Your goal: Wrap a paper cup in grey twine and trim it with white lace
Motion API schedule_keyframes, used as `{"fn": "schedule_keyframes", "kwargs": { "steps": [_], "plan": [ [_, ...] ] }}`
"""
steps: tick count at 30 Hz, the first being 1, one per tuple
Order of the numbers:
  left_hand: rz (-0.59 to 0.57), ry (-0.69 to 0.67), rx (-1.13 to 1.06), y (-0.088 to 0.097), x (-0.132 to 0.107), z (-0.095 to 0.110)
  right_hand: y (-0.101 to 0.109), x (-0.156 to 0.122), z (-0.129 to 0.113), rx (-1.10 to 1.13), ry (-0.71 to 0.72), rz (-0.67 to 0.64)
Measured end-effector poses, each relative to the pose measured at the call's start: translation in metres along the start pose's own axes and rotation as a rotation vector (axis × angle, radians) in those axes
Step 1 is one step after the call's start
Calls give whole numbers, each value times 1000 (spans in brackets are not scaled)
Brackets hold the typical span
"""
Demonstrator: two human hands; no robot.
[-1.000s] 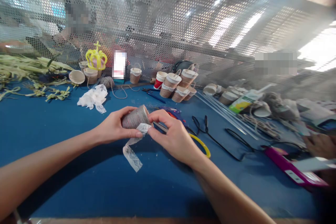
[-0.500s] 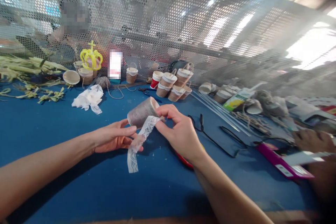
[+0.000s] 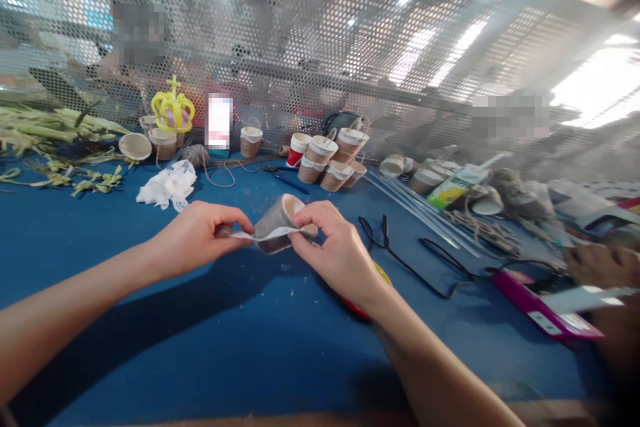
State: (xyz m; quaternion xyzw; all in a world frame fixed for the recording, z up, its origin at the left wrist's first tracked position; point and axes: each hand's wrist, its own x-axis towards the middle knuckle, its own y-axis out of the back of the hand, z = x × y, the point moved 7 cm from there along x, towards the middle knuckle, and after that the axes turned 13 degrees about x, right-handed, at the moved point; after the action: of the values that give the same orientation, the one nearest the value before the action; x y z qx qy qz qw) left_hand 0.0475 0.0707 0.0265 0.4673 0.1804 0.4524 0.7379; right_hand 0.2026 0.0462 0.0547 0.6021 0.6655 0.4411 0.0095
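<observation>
A grey cord-wrapped cup (image 3: 273, 221) is tilted above the blue table, its mouth toward my right hand (image 3: 333, 247). That hand pinches the cup's rim, with one end of a white lace strip (image 3: 275, 233) under its thumb. The lace stretches across the cup's side to my left hand (image 3: 205, 233), whose thumb and fingers are closed on its other end. Beneath my right wrist lies a red and yellow tool (image 3: 355, 307), mostly hidden.
Several brown wrapped cups (image 3: 320, 150) stand at the back. White lace (image 3: 169, 183) lies crumpled at left, near grey yarn (image 3: 196, 155). To the right are clear sticks (image 3: 420, 210), a black cable (image 3: 415, 267), a purple box (image 3: 530, 307) and another person's hand (image 3: 595, 267).
My left hand has left the cup's base and now grips the lace's free end. The hanging strip is pulled sideways along the cup. My right hand stays at the rim.
</observation>
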Motion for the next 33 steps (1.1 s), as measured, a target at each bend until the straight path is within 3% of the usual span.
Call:
{"fn": "schedule_keyframes", "kwargs": {
  "steps": [7, 14, 25, 33],
  "plan": [
    [-5, 45, -201, 15, 1, -8, -9, -2, -9, 75, -9, -101],
    [9, 39, -173, 20, 3, -8, -17, -6, -14, 163, -1, -186],
    [-66, 48, -210, 11, 4, -18, -25, -10, -20, 263, 48, -283],
    [-137, 47, -259, 4, 7, -21, -31, -12, -20, 333, -9, -348]
  ]
}}
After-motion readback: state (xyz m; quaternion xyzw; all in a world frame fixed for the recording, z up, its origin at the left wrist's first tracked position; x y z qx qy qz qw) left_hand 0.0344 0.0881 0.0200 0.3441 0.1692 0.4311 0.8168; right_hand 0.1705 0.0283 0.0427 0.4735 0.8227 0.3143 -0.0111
